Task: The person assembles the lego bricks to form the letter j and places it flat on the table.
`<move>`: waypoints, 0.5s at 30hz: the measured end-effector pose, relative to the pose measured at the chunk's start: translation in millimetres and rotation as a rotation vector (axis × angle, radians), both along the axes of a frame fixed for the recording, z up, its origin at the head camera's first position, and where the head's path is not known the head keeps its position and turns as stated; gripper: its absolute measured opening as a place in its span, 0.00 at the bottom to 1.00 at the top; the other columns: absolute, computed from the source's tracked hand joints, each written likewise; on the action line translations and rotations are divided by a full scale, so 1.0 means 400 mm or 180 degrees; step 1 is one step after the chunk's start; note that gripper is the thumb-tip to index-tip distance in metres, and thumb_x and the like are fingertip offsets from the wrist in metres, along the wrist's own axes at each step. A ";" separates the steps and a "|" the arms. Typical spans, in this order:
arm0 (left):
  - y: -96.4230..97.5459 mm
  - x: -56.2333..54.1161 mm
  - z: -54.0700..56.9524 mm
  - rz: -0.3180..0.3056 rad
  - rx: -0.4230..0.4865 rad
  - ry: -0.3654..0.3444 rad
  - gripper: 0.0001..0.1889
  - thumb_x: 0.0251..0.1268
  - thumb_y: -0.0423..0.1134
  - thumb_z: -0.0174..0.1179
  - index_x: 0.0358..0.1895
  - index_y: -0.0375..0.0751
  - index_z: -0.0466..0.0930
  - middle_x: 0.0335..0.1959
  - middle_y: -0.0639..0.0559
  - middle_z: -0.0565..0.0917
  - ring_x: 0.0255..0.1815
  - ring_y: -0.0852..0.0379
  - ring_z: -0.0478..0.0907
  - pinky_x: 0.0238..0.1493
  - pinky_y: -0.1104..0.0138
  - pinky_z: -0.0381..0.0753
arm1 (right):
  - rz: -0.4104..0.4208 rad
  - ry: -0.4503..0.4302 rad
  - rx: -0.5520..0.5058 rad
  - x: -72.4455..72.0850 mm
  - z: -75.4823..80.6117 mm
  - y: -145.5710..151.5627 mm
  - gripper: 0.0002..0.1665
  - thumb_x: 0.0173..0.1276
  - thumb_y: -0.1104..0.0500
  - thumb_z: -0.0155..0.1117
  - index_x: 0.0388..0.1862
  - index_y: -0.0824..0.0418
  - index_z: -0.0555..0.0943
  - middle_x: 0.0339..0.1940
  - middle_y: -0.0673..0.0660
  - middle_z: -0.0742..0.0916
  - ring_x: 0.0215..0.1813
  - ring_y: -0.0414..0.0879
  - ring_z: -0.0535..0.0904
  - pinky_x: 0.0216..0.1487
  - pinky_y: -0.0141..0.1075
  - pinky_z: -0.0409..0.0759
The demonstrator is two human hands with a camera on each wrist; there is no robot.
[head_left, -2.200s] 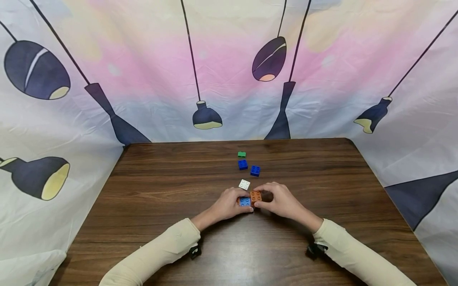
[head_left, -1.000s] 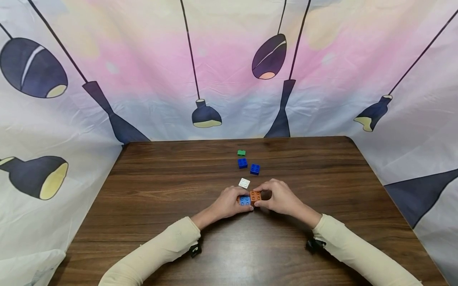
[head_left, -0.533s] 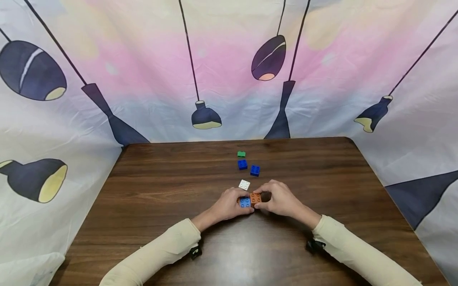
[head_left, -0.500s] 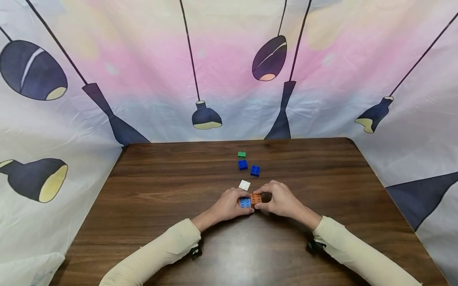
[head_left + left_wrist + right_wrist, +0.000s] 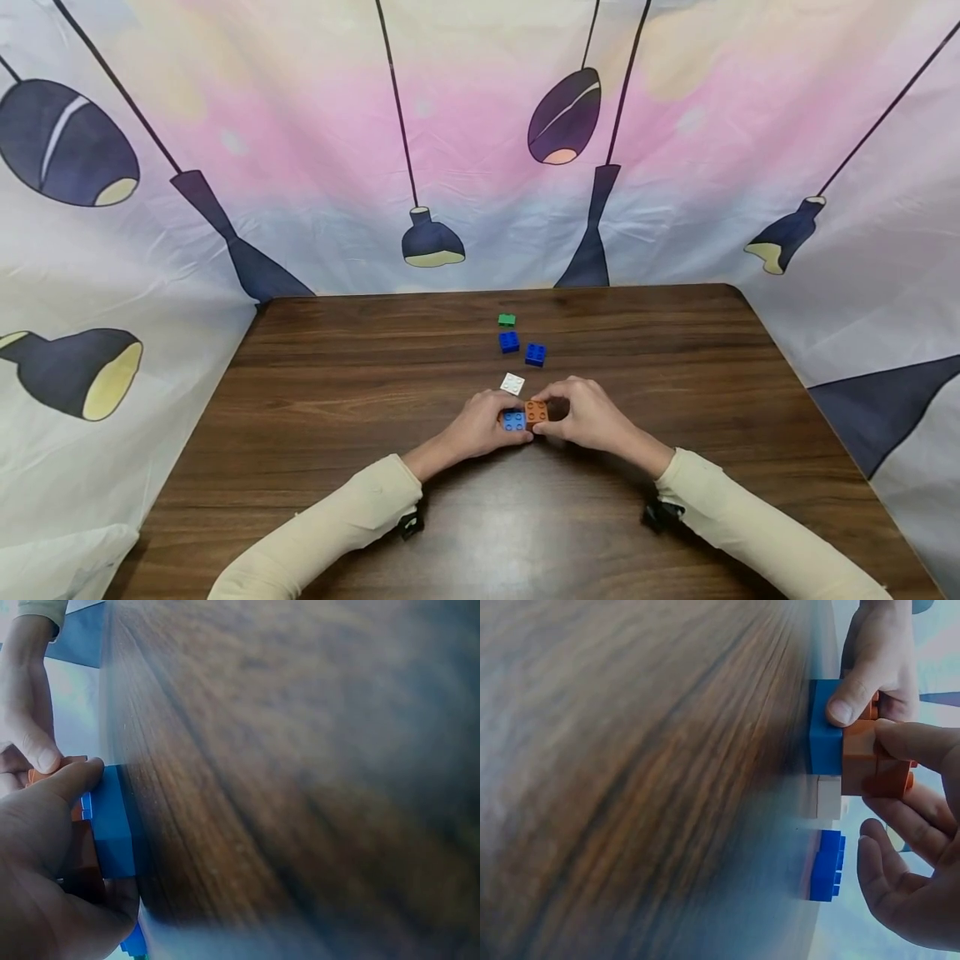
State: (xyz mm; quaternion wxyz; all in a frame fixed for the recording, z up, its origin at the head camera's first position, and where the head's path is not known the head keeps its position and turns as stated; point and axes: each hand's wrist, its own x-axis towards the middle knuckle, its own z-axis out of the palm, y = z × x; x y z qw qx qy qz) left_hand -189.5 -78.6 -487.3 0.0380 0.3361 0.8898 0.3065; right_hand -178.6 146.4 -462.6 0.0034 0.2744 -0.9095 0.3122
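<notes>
In the head view, both hands meet near the table's middle around a small stack of toy building bricks. My left hand (image 5: 480, 425) grips the light blue brick (image 5: 513, 422), thumb along its near side. Orange shows at that brick's left end, partly hidden by the fingers; in the left wrist view an orange-brown brick (image 5: 81, 859) sits on the blue one. My right hand (image 5: 588, 417) pinches an orange brick (image 5: 536, 412) at the stack's right end. The right wrist view has this orange brick (image 5: 860, 759) against the blue brick's (image 5: 825, 735) studded side. Whether it is fully seated I cannot tell.
A white brick (image 5: 512, 383) lies just beyond the hands. Farther back are two dark blue bricks, one on the left (image 5: 508, 342) and one on the right (image 5: 535, 355), then a green brick (image 5: 507, 320). The wooden table (image 5: 360, 358) ends at a patterned cloth (image 5: 480, 167).
</notes>
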 end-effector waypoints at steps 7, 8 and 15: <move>0.000 -0.002 -0.003 0.0006 -0.0032 -0.0025 0.18 0.61 0.49 0.74 0.50 0.45 0.88 0.41 0.56 0.88 0.38 0.62 0.78 0.41 0.65 0.75 | 0.0095 -0.0185 -0.0109 -0.006 0.000 0.011 0.21 0.59 0.49 0.81 0.50 0.52 0.88 0.45 0.47 0.90 0.43 0.40 0.83 0.42 0.37 0.81; 0.000 -0.002 -0.003 0.0007 -0.0034 -0.0020 0.18 0.61 0.49 0.74 0.50 0.45 0.88 0.41 0.56 0.88 0.38 0.62 0.78 0.41 0.65 0.75 | 0.0112 -0.0239 -0.0147 -0.007 0.001 0.013 0.22 0.60 0.48 0.80 0.52 0.53 0.88 0.46 0.48 0.90 0.43 0.40 0.83 0.42 0.36 0.81; -0.002 0.000 -0.001 0.0032 -0.0027 -0.0032 0.18 0.61 0.49 0.74 0.49 0.44 0.87 0.41 0.55 0.88 0.38 0.61 0.78 0.41 0.66 0.75 | 0.0100 -0.0359 -0.0419 -0.022 0.019 0.036 0.24 0.68 0.45 0.72 0.55 0.60 0.86 0.48 0.55 0.90 0.47 0.47 0.86 0.45 0.42 0.85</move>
